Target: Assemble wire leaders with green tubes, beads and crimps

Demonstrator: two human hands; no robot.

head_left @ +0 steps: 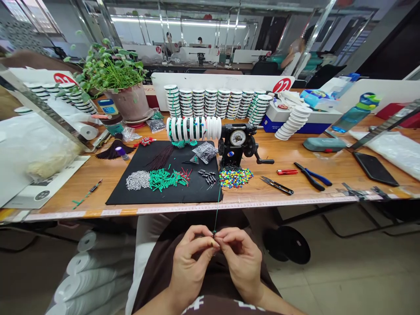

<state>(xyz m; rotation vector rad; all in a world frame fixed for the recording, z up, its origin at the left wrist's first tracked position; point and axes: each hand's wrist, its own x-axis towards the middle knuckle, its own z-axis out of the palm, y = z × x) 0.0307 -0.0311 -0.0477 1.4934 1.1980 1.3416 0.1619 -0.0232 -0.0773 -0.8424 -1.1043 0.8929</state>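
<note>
In front of my lap, my left hand (192,258) and my right hand (241,258) meet fingertip to fingertip. Both pinch the end of a thin green cord (217,210), where a small dark knot or bead shows between them; its detail is too small to make out. The cord runs up taut over the table edge toward a black hand-cranked winder (238,142). White spools (197,127) wound with green cord sit on the winder's shaft. Nearest on a black mat (120,192) lie green tube pieces (166,178), silver beads (138,180) and dark beads (207,176).
Multicoloured beads (235,177) lie by the winder's base. To the right are thread snips (277,185), a red cutter (286,172), pliers (313,176) and a phone (376,169). Stacked spools (211,103) and a potted plant (124,103) stand behind. A measuring tape (138,210) lines the front edge.
</note>
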